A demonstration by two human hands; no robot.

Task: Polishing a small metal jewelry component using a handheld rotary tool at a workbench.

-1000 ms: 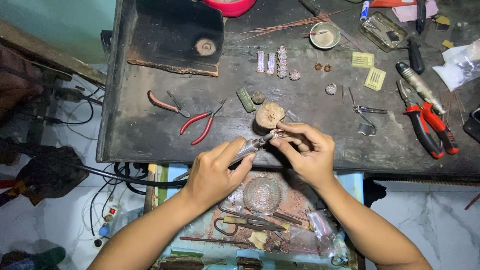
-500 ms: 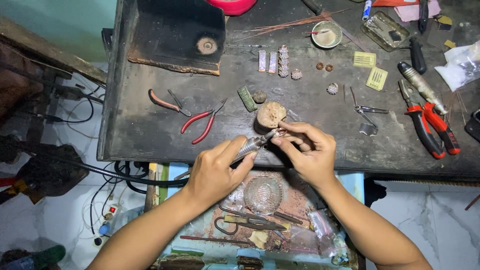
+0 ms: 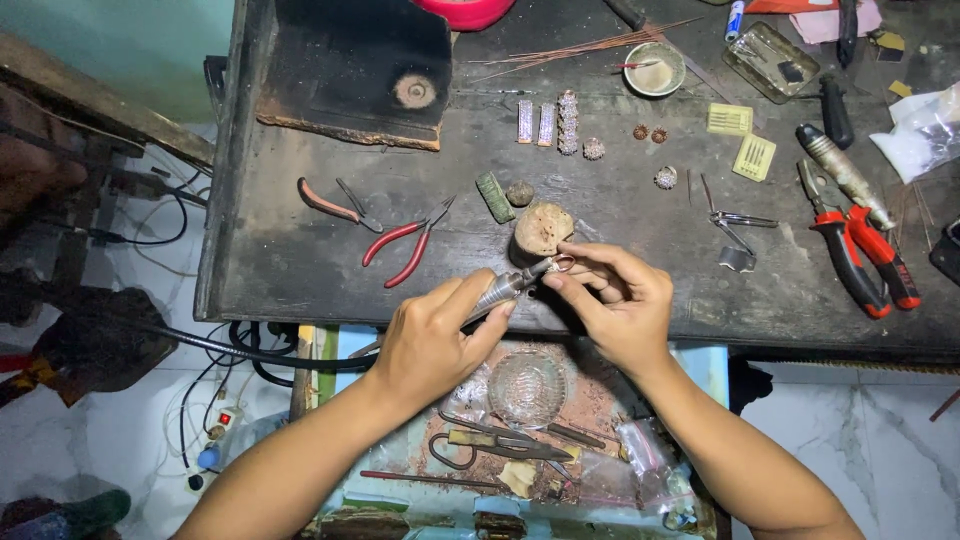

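Note:
My left hand grips a slim metal rotary handpiece whose black cable runs off to the left. Its tip meets a small ring pinched between the thumb and fingers of my right hand. Both hands hover over the front edge of a dark, worn workbench. Just beyond the tool tip sits a round tan wooden peg block.
Red-handled pliers and a cutter lie to the left; more pliers and tweezers lie to the right. Small jewellery pieces and a bowl sit further back. An open drawer of tools lies beneath my wrists.

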